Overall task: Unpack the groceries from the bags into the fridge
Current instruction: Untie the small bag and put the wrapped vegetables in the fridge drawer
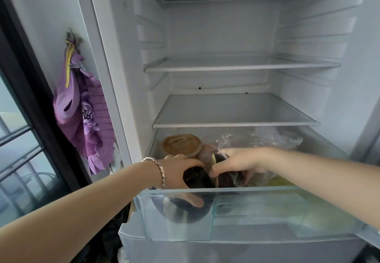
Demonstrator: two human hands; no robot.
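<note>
The fridge stands open, its clear crisper drawer [267, 211] pulled out at the bottom. My left hand [181, 172], with a bracelet at the wrist, grips a dark round jar [197, 178] inside the drawer's left side. My right hand [238, 162] reaches in beside it and its fingers curl round a dark purple item in clear plastic [228, 178]. A jar with a brown lid [182, 145] sits behind my left hand. More clear plastic bags [267, 139] lie at the back of the drawer. Something yellow-green [281, 181] shows at the drawer's right.
Two glass shelves, the upper one [242, 65] and the lower one [236, 110], hold nothing. Purple cloths [86, 118] hang on the wall left of the fridge. A dark-framed window [18, 139] is at far left.
</note>
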